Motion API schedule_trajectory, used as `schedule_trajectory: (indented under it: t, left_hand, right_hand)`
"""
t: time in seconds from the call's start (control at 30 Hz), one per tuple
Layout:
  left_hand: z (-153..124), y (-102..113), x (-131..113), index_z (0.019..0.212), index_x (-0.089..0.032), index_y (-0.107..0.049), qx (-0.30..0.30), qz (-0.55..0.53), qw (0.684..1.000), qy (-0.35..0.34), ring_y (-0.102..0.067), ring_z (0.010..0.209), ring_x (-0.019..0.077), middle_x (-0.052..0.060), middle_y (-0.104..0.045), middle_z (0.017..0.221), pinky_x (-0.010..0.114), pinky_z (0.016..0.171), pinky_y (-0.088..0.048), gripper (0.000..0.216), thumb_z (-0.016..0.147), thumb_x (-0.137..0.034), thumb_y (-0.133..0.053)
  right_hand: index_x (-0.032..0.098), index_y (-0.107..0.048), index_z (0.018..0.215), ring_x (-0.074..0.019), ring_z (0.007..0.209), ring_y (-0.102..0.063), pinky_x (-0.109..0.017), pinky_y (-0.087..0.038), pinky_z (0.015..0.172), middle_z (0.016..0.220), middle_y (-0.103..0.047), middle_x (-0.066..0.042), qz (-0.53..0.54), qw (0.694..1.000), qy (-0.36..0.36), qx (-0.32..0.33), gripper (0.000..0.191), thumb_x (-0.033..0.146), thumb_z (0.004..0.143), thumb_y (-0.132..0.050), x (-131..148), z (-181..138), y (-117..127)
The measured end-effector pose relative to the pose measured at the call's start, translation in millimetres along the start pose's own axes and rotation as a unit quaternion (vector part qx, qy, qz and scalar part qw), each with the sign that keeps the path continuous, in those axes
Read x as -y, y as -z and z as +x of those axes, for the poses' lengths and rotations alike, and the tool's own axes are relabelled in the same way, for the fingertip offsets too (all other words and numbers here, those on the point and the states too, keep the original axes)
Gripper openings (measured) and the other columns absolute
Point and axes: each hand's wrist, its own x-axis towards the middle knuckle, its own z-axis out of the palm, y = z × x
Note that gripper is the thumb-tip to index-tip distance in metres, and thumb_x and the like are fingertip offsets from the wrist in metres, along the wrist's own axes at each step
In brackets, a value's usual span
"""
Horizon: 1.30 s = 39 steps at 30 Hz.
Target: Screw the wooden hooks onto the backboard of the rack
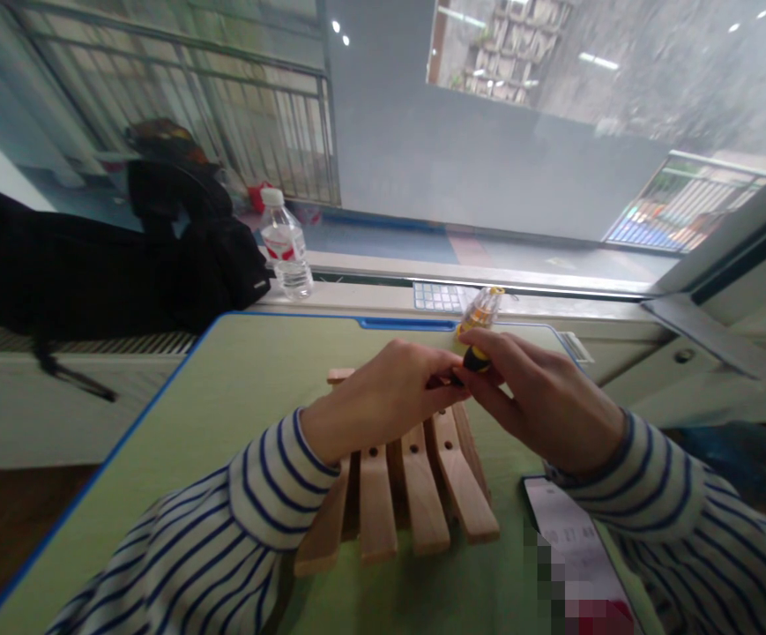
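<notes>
Your right hand (pixel 531 397) grips the screwdriver (pixel 479 331), its shaft (pixel 445 382) slanting down-left toward your curled left hand (pixel 383 397). You cannot tell whether the left hand pinches the shaft.

No legible text; water bottle label (pixel 283 245), phone screen (pixel 564 538) blurred.

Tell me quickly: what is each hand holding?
Left hand: closed, pinching the screwdriver at its dark shaft.
Right hand: closed, gripping its handle.
</notes>
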Motion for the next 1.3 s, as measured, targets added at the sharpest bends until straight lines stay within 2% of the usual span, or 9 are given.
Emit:
schedule_trajectory:
  t: [0.57,0.87,1.07,1.3]
  left_hand:
    - [1.7,-1.3,0.6,0.084,-0.019,-0.066,-0.017,-0.010,1.000,-0.005,-0.058,0.061,0.0082,-0.003,-0.067,0.073,0.018,0.058,-0.039,0.013,0.080,-0.028,-0.058]
    - [0.2,0.8,0.2,0.080,-0.018,-0.066,-0.027,0.013,0.999,-0.023,-0.054,0.056,0.0059,-0.005,-0.064,0.068,0.017,0.055,-0.036,0.010,0.081,-0.023,-0.057]
    - [1.2,-0.5,0.8,0.081,-0.019,-0.066,-0.023,0.015,0.999,-0.017,-0.057,0.060,0.0070,-0.005,-0.065,0.069,0.017,0.056,-0.037,0.012,0.082,-0.026,-0.056]
    - [0.9,-0.4,0.6,0.082,-0.018,-0.066,-0.019,0.026,0.999,-0.016,-0.054,0.055,0.0056,-0.004,-0.065,0.070,0.017,0.056,-0.036,0.013,0.082,-0.026,-0.055]
  right_hand:
    - [0.012,-0.049,0.111,-0.0146,0.072,-0.061,-0.027,-0.048,0.062,0.090,-0.063,-0.007,-0.016,1.000,-0.002,0.007,0.029,0.029,0.088,-0.043,1.1,0.7,0.8]
    - [0.012,-0.047,0.112,-0.0116,0.068,-0.059,-0.023,-0.046,0.058,0.087,-0.062,-0.006,0.019,1.000,-0.015,0.005,0.032,0.029,0.085,-0.048,-0.6,3.4,0.3]
    - [0.013,-0.049,0.112,-0.0132,0.072,-0.059,-0.027,-0.047,0.063,0.089,-0.061,-0.006,0.010,1.000,-0.005,0.020,0.029,0.028,0.088,-0.043,-2.6,5.5,1.6]
    - [0.010,-0.050,0.110,-0.0131,0.069,-0.058,-0.026,-0.046,0.060,0.086,-0.060,-0.006,0.003,1.000,0.002,0.014,0.030,0.028,0.088,-0.043,-2.8,6.1,0.5]
